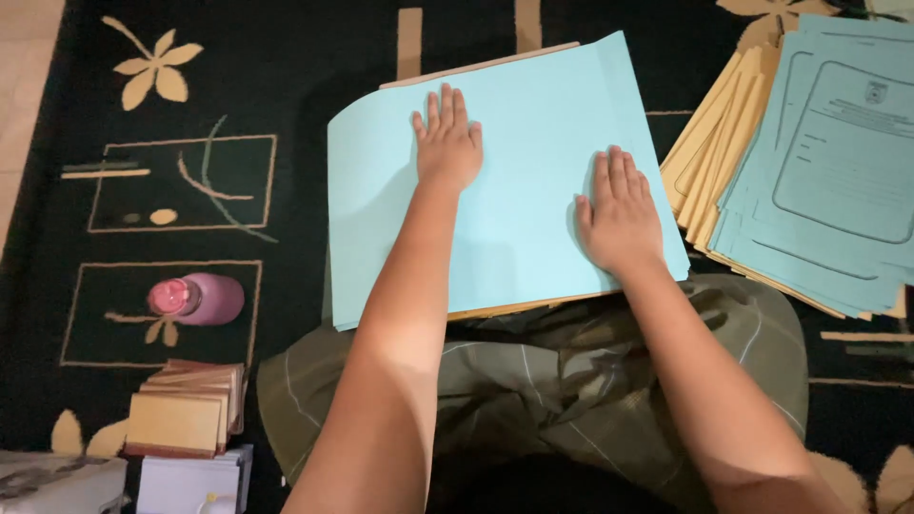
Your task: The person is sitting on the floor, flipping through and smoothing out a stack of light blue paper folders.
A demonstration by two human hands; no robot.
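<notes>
Neither grip pinches anything: both hands lie flat, palms down, fingers straight and close together, pressing on one light blue sheet [533, 124]. Both forearms reach forward from the person's lap, where olive plaid cloth [533, 381] covers the legs.

Taking the blue sheet as the landmark: the right hand [621, 217] rests on its near right part, close to the right edge, fingers pointing away from the body. Farther off, the left hand [447, 141] rests near the sheet's upper middle, thumb spread slightly to the side. The sheet's left side bows upward a little, and a tan folder edge [476, 69] shows beneath it along the far and near borders. The sheet lies on a black carpet [286, 57] with beige flower and line patterns, its near edge touching the lap.

Left of the sheet, nearest the body, are one white box [195, 484] and one stack of brownish booklets [186, 409]; the number in it cannot be told. Beyond them lies one pink bottle [198, 299] on its side. Right of the sheet sits one fanned pile of blue printed covers [838, 162] over tan folders [709, 152], too many and too overlapped to count.
</notes>
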